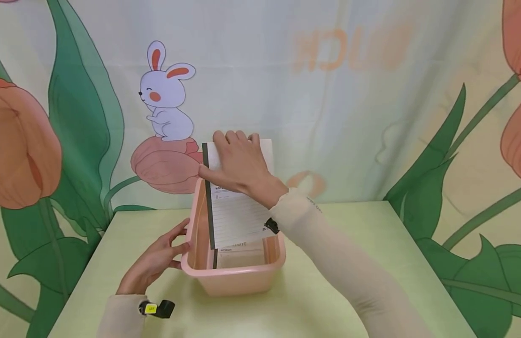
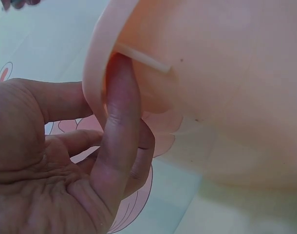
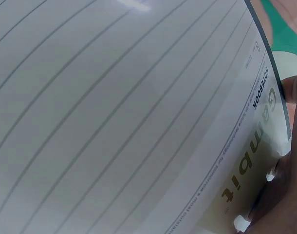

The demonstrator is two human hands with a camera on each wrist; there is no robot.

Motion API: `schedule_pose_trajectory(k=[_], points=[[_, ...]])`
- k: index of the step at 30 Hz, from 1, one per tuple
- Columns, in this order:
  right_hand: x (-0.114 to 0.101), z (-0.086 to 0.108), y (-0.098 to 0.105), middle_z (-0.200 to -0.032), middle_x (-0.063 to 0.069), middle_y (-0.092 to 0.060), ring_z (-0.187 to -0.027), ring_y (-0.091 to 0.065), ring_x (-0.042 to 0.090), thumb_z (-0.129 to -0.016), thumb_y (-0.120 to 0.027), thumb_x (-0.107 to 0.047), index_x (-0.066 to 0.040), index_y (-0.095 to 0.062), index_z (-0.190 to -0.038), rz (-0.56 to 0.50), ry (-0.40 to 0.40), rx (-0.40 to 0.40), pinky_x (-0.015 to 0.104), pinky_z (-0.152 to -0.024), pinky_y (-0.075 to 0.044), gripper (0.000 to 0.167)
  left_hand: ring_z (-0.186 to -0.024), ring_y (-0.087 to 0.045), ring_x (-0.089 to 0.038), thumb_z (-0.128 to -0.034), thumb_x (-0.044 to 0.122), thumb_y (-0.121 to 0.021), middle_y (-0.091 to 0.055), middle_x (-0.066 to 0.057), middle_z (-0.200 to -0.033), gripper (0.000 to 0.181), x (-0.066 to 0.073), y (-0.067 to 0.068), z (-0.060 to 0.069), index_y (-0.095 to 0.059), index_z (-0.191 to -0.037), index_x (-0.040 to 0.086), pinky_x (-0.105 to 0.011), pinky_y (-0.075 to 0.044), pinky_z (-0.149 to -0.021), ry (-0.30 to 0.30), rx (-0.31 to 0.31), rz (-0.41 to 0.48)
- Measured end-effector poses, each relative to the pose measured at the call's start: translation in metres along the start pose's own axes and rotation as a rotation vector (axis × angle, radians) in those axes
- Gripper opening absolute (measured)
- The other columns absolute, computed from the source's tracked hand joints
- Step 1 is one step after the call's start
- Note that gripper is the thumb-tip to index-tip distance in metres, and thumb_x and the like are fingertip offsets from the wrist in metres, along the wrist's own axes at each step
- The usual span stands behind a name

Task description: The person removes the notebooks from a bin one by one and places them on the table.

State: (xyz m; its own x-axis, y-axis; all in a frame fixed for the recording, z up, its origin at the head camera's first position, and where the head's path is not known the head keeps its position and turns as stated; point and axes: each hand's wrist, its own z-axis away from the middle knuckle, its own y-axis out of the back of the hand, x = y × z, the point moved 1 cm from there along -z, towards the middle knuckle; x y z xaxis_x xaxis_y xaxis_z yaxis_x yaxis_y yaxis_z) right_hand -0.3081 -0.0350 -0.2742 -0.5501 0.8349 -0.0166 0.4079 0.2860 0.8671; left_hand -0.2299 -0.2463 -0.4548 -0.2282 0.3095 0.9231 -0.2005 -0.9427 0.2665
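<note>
A pale lined notebook [image 1: 239, 216] with a dark spine stands tilted upright over a pink bin [image 1: 239, 281]. The right hand [image 1: 241, 164] grips it near the upper end, thumb at the spine side and fingers over the top edge. In the right wrist view the notebook's cover [image 3: 114, 107] fills most of the picture, with the hand [image 3: 280, 195] at the right. Against the bin's left rim the left hand [image 1: 155, 258] holds on; the left wrist view shows its fingers [image 2: 121, 107] curled round the rim [image 2: 95, 73]. Another notebook [image 1: 243, 258] lies inside the bin.
The bin stands on a light green table [image 1: 328, 281]. Behind the table hangs a curtain [image 1: 252, 84] printed with tulips and a white rabbit. Black wrist-worn devices show at the left cuff [image 1: 159, 308] and the right cuff [image 1: 271, 226].
</note>
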Motion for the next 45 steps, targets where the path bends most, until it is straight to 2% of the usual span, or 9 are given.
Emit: schedule_pose_trajectory(k=[5, 10, 16, 21, 26, 30, 33, 39, 45], points=[[0.02, 0.011, 0.031, -0.078, -0.004, -0.043, -0.074, -0.04, 0.016, -0.081, -0.048, -0.059, -0.018, -0.044, -0.092, -0.003, 0.003, 0.067, 0.036, -0.075, -0.03, 0.043, -0.128, -0.048, -0.042, -0.0991, 0.021, -0.058, -0.028, -0.018, -0.15, 0.076, 0.0, 0.0, 0.0, -0.012, -0.159, 0.028, -0.041, -0.06, -0.079, -0.004, 0.004, 0.004], [0.052, 0.032, 0.05, -0.076, -0.003, -0.042, -0.072, -0.039, 0.017, -0.081, -0.05, -0.058, -0.015, -0.046, -0.092, -0.014, 0.01, 0.139, 0.038, -0.074, -0.03, 0.044, -0.122, -0.053, -0.037, -0.0991, 0.021, -0.058, -0.03, -0.017, -0.149, 0.075, -0.001, 0.001, 0.0, -0.013, -0.159, 0.028, -0.04, -0.06, -0.077, -0.018, 0.004, 0.005], [0.088, 0.067, 0.055, -0.076, -0.004, -0.044, -0.073, -0.041, 0.018, -0.08, -0.053, -0.054, -0.015, -0.048, -0.092, -0.059, -0.032, 0.137, 0.039, -0.075, -0.03, 0.04, -0.119, -0.055, -0.035, -0.099, 0.02, -0.058, -0.03, -0.017, -0.148, 0.075, -0.003, 0.001, 0.0, -0.014, -0.159, 0.028, -0.041, -0.061, -0.076, -0.032, 0.005, 0.011], [0.112, 0.097, 0.046, -0.076, -0.003, -0.044, -0.072, -0.04, 0.019, -0.08, -0.055, -0.052, -0.014, -0.048, -0.09, -0.052, -0.067, 0.138, 0.039, -0.076, -0.029, 0.039, -0.117, -0.057, -0.034, -0.0987, 0.02, -0.059, -0.03, -0.018, -0.147, 0.075, -0.004, 0.001, 0.001, -0.014, -0.159, 0.027, -0.041, -0.061, -0.076, -0.048, 0.0, 0.015], [0.136, 0.12, 0.014, -0.075, -0.002, -0.045, -0.071, -0.042, 0.02, -0.08, -0.055, -0.052, -0.014, -0.049, -0.088, -0.014, -0.079, 0.128, 0.039, -0.073, -0.029, 0.039, -0.116, -0.057, -0.035, -0.0986, 0.019, -0.058, -0.031, -0.018, -0.147, 0.075, -0.004, 0.002, 0.0, -0.015, -0.159, 0.026, -0.042, -0.061, -0.075, -0.061, 0.005, 0.013], [0.154, 0.139, -0.027, -0.075, 0.0, -0.046, -0.072, -0.044, 0.021, -0.079, -0.056, -0.055, -0.013, -0.051, -0.088, 0.019, -0.101, 0.092, 0.041, -0.073, -0.03, 0.043, -0.117, -0.056, -0.035, -0.0986, 0.02, -0.058, -0.03, -0.018, -0.148, 0.075, -0.005, 0.001, 0.0, -0.014, -0.159, 0.026, -0.041, -0.061, -0.076, -0.057, -0.002, 0.015], [0.168, 0.149, -0.061, -0.075, 0.0, -0.044, -0.072, -0.043, 0.021, -0.079, -0.056, -0.054, -0.013, -0.049, -0.088, 0.022, -0.113, 0.028, 0.042, -0.074, -0.031, 0.042, -0.116, -0.057, -0.033, -0.0987, 0.02, -0.058, -0.03, -0.017, -0.147, 0.075, -0.005, 0.001, 0.0, -0.014, -0.159, 0.027, -0.042, -0.061, -0.076, -0.06, -0.008, 0.019], [0.192, 0.157, -0.127, -0.078, -0.001, -0.043, -0.072, -0.04, 0.02, -0.08, -0.054, -0.053, -0.016, -0.046, -0.09, 0.003, -0.138, -0.114, 0.04, -0.073, -0.029, 0.039, -0.116, -0.056, -0.034, -0.0996, 0.02, -0.057, -0.03, -0.017, -0.147, 0.073, -0.004, 0.001, 0.001, -0.014, -0.159, 0.027, -0.042, -0.06, -0.077, -0.068, -0.01, 0.015], [0.205, 0.151, -0.17, -0.08, -0.001, -0.046, -0.075, -0.043, 0.021, -0.084, -0.052, -0.057, -0.017, -0.046, -0.093, -0.015, -0.187, -0.204, 0.039, -0.072, -0.026, 0.041, -0.122, -0.052, -0.036, -0.0998, 0.023, -0.057, -0.03, -0.017, -0.148, 0.073, -0.006, 0.003, 0.002, -0.014, -0.159, 0.029, -0.043, -0.06, -0.078, -0.07, -0.014, 0.011]])
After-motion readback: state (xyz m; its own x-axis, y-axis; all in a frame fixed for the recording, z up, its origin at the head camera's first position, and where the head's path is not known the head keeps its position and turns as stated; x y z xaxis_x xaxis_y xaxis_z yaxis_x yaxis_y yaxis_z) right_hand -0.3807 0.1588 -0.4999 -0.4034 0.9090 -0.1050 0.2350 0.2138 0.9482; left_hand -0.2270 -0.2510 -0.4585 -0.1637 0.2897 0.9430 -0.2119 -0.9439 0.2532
